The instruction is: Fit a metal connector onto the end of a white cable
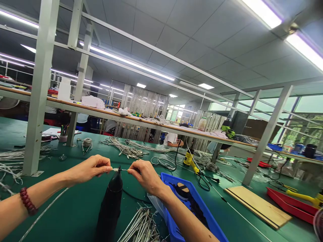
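Silver-sheathed thin cable [119, 169] stretches between the left hand [88, 169] and right hand [145, 176], both pinching it, directly above the black heat gun [113, 181] standing upright. A blue plastic tray [194, 201] lies beside the right hand on the green worktop [63, 208]; no writing is legible.

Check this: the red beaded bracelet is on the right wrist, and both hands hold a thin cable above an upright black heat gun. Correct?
No: the red beaded bracelet is on the left wrist, as the head view shows. The left hand and right hand hold the thin cable above the heat gun.
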Available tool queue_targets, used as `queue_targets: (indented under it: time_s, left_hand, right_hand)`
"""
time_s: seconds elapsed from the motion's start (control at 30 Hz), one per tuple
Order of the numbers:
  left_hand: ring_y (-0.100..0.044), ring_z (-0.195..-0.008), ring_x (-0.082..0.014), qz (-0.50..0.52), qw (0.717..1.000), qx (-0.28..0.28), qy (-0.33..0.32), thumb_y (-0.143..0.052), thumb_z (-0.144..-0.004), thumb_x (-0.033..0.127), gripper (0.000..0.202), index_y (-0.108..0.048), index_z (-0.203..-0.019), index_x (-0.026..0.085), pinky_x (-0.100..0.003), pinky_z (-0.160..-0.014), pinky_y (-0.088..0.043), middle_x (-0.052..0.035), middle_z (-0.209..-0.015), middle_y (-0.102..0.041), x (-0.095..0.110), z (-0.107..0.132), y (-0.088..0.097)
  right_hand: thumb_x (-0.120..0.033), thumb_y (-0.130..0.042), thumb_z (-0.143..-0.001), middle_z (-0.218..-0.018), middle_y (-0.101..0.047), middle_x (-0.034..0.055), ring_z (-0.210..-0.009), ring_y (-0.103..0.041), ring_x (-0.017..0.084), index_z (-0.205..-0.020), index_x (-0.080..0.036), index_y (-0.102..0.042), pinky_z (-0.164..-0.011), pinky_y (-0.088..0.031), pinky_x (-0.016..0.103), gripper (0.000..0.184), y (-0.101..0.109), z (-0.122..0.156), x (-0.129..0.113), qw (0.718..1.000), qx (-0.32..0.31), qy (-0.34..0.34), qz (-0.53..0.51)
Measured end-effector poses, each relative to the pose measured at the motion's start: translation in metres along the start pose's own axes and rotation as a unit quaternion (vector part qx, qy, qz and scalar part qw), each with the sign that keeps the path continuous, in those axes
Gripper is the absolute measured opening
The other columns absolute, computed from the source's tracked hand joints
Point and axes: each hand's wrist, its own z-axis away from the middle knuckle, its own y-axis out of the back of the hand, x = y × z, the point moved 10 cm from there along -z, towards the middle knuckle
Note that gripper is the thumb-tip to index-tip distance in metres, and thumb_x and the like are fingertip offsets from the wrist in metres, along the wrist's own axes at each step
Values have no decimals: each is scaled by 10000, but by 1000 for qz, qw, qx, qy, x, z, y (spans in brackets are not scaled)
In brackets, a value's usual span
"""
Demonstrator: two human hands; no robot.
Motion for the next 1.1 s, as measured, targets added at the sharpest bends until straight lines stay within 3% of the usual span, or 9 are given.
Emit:
queue_targets:
  time_s: [0.27,0.5,0.77,0.9,0.97,1.1]
  left_hand:
    - [-304,-539,-116,-17,1000,9,16,-482,-857,732,579,-543,-669,188,-266,-517,-231,57,-564,-416,-7,2,1]
    - [-307,-513,-112,-16,1000,11,17,-505,-841,732,574,-554,-677,183,-261,-512,-233,63,-519,-416,-2,2,3]
    - [-280,-625,-131,-3,1000,23,21,-572,-812,700,500,-488,-773,209,-259,-561,-228,83,-639,-335,2,6,5]
    - [-262,-659,-145,-25,999,27,28,-449,-848,757,584,-599,-863,192,-276,-583,-222,62,-696,-307,-1,8,6]
    - [-258,-648,-146,-33,999,27,24,-439,-860,743,596,-644,-831,184,-286,-583,-213,57,-685,-297,-3,6,6]
    - [-273,-639,-140,-28,999,37,7,-535,-842,659,500,-586,-713,179,-285,-581,-213,56,-651,-328,5,2,8]
  right_hand:
    - [-187,-645,-924,-787,-739,79,-743,-618,177,-814,-116,-745,-685,-420,267,164,-2,-1,-2,1000,-4,3,0]
    - [-174,-673,-903,-745,-720,62,-712,-598,168,-787,-124,-736,-666,-403,265,142,0,-2,-2,1000,8,7,-2]
    - [-117,-720,-851,-714,-696,21,-685,-569,146,-749,-154,-709,-650,-402,251,109,6,-2,-4,999,32,5,-12]
    - [-112,-721,-849,-706,-681,7,-688,-565,143,-740,-165,-698,-652,-411,247,123,7,-2,-5,999,36,7,-15]
    - [-115,-729,-843,-708,-675,6,-691,-564,145,-741,-169,-698,-651,-410,248,120,7,-2,-5,999,36,8,-15]
    - [-86,-747,-817,-705,-671,3,-703,-566,147,-730,-168,-694,-659,-407,254,131,7,-2,-5,999,41,11,-25]
